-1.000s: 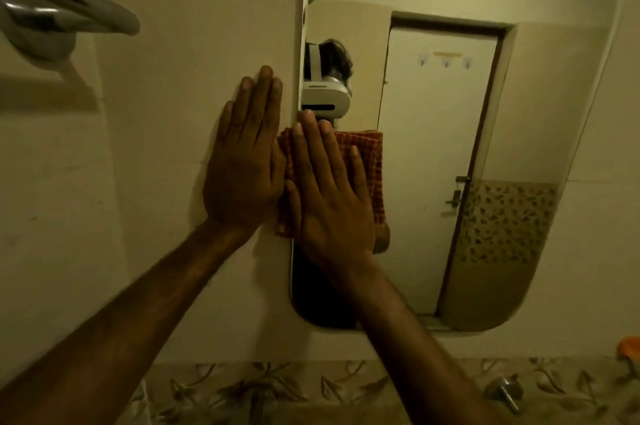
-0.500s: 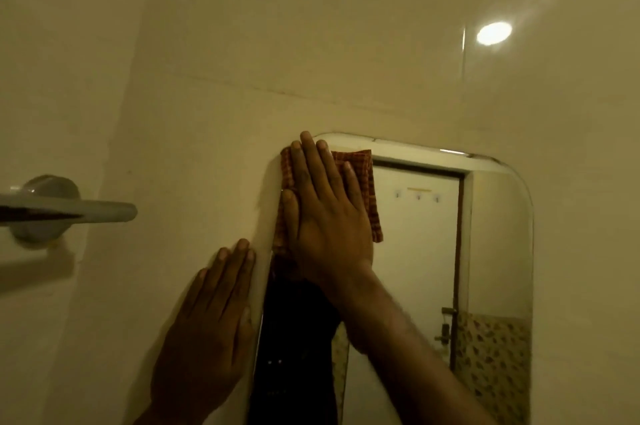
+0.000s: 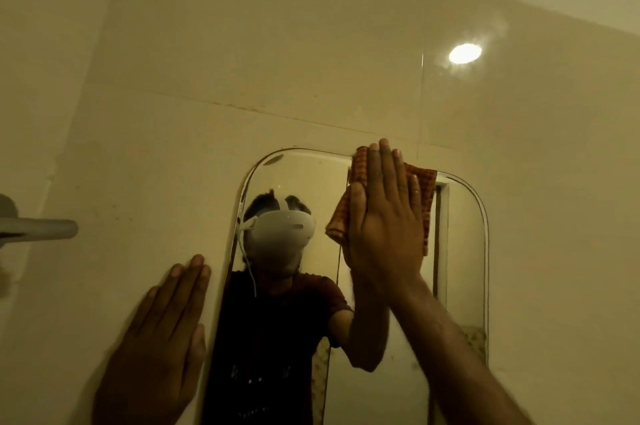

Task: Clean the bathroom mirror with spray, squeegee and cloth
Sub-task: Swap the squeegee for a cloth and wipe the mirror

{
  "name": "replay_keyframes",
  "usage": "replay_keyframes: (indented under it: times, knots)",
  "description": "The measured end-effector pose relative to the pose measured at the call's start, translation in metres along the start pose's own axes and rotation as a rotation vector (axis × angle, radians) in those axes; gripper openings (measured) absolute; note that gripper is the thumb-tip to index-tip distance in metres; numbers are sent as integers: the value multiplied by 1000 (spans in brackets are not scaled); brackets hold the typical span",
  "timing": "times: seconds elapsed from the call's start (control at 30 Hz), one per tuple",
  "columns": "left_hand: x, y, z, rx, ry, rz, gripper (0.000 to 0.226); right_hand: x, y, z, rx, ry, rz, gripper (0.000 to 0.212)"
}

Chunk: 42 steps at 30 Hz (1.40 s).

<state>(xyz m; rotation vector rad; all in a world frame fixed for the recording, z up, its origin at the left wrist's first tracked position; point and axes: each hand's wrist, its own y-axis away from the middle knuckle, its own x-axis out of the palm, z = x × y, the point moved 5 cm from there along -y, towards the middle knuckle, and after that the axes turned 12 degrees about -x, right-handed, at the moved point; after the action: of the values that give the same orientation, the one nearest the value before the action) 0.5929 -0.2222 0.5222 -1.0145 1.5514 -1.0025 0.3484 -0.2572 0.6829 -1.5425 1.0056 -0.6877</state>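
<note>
A rounded-corner mirror (image 3: 460, 251) hangs on the pale tiled wall. My right hand (image 3: 384, 217) lies flat with straight fingers and presses an orange checked cloth (image 3: 426, 192) against the glass at the mirror's top edge, right of centre. The cloth's corners stick out to the left and right of the hand. My left hand (image 3: 162, 338) rests flat on the wall just left of the mirror's lower left side, fingers straight. No spray bottle or squeegee is in view.
A white towel bar (image 3: 41, 229) juts out from the wall at the left. A light's glare (image 3: 465, 53) shines on the tiles above the mirror. The mirror reflects a person in a dark shirt and a doorway.
My right hand has slid the cloth from the mirror's top left corner rightward along the top edge. My left hand stays flat on the wall beside the mirror.
</note>
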Motion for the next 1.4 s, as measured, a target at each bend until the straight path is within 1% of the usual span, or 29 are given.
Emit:
replay_keyframes:
  times: [0.2, 0.37, 0.5, 0.6, 0.83, 1.03, 1.2, 1.33, 1.4]
  knots:
    - [4, 2, 2, -12, 1, 27, 62, -9, 14, -32, 86, 20, -35, 58]
    - [5, 3, 3, -15, -10, 12, 62, -10, 19, -49, 95, 45, -40, 59]
    - [6, 4, 2, -12, -18, -6, 61, -20, 33, -83, 168, 58, -49, 60]
    - [7, 5, 0, -19, -41, -36, 61, -28, 47, -97, 179, 54, -56, 61]
    - [10, 5, -1, -25, -86, -45, 64, -31, 71, -102, 195, 33, -57, 61]
    - [11, 7, 0, -31, -93, -75, 64, -27, 129, -102, 192, 2, -19, 63]
    - [12, 9, 0, -40, -93, -110, 62, -24, 177, -88, 208, 17, 14, 64]
    - [12, 7, -2, -40, -92, -107, 63, -21, 180, -76, 296, 80, -13, 64]
    - [11, 8, -2, -45, -88, -108, 63, -17, 177, -65, 279, 84, -6, 65]
